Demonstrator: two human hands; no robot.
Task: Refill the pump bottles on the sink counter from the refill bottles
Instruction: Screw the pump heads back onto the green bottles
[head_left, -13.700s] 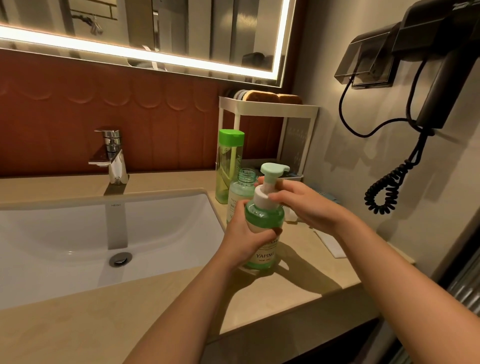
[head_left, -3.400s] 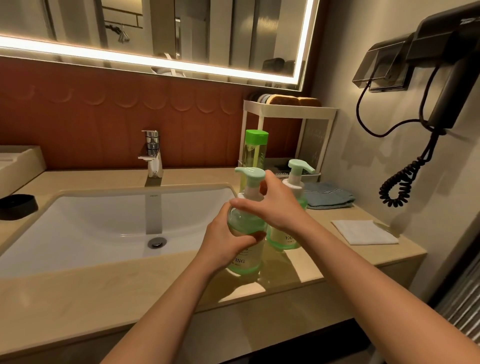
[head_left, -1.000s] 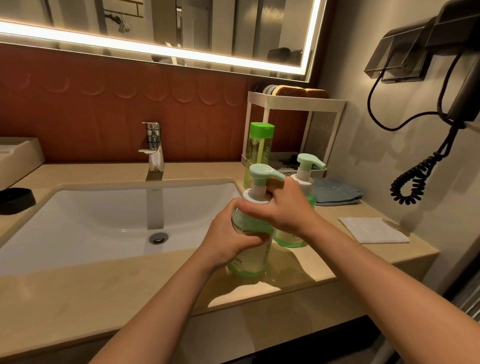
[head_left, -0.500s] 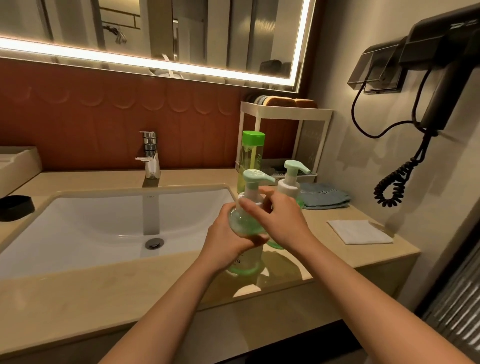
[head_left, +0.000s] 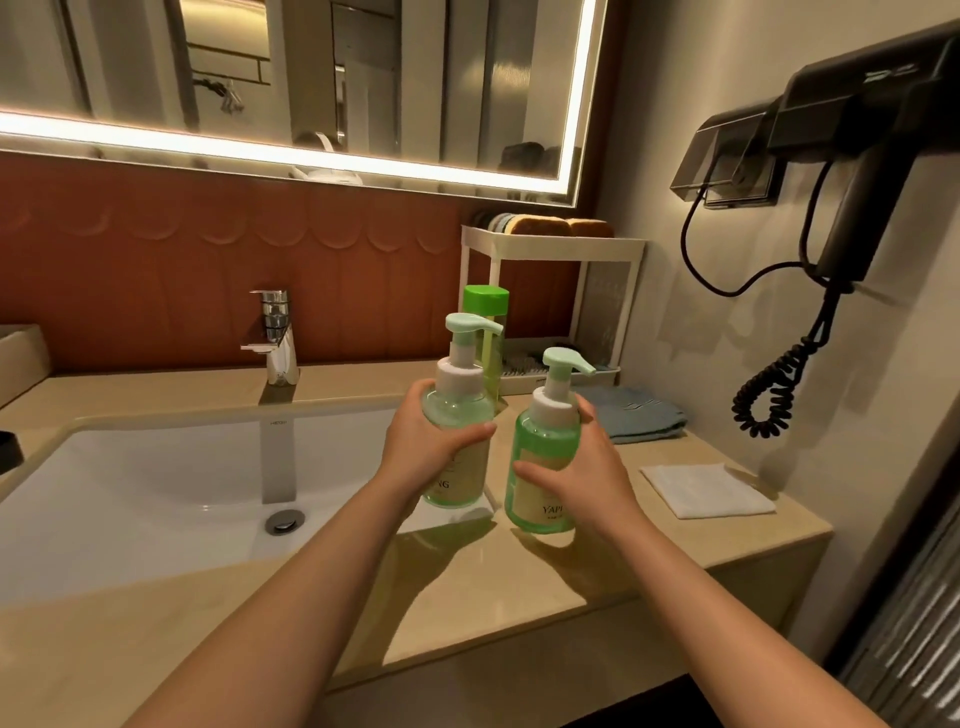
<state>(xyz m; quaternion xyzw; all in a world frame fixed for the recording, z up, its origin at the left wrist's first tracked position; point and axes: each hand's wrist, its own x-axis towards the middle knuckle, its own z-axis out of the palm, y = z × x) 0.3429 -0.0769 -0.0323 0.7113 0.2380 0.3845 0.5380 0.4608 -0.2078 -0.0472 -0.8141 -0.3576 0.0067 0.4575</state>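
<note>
Two green pump bottles with pale mint pump heads are in front of me. My left hand (head_left: 426, 447) grips the left pump bottle (head_left: 460, 415) round its body, held above the sink's right edge. My right hand (head_left: 576, 467) grips the right pump bottle (head_left: 543, 457), whose base is at the beige counter (head_left: 493, 587). Both pumps are fitted on. A tall green refill bottle (head_left: 488, 338) with a bright green cap stands upright behind the left pump bottle, partly hidden by it.
A white sink (head_left: 156, 483) with a chrome tap (head_left: 275, 338) lies to the left. A white shelf rack (head_left: 550, 301), a folded blue cloth (head_left: 639, 415) and a white cloth (head_left: 706, 491) occupy the right side. A hair dryer (head_left: 857, 197) with coiled cord hangs on the wall.
My right hand left the left bottle's pump collar and took hold of the right pump bottle. The left bottle has risen a little in my left hand.
</note>
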